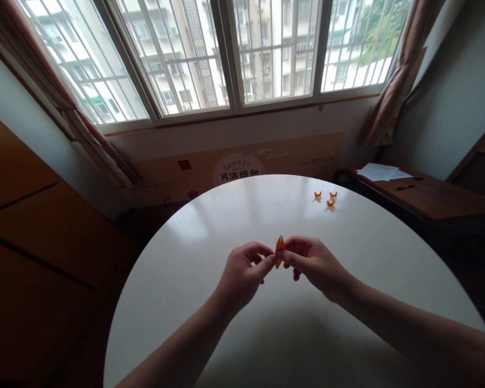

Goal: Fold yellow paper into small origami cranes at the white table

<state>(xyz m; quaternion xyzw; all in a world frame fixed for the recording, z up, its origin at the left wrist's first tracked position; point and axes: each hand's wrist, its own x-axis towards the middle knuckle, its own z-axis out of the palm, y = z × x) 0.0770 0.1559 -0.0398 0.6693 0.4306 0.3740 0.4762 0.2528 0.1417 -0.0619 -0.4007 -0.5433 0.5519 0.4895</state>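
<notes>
Between my two hands, above the middle of the white table, a small piece of folded orange paper point(280, 249) stands upright with its pointed tip up. My left hand point(246, 269) pinches its left side between thumb and fingers. On the other side, my right hand point(313, 264) grips it with the thumb in front and the fingers behind, partly hidden. Farther back on the tabletop sit three small orange origami birds, a left one point(317, 196), a right one point(333, 196) and a nearer one point(330, 205).
The round white table point(165, 312) fills the foreground. To the right, a brown wooden desk point(448, 199) holds white papers point(382, 172) and a dark pen point(405, 187). A barred window point(275, 48) with tied curtains point(392, 102) is ahead; a wooden cabinet point(20, 215) stands left.
</notes>
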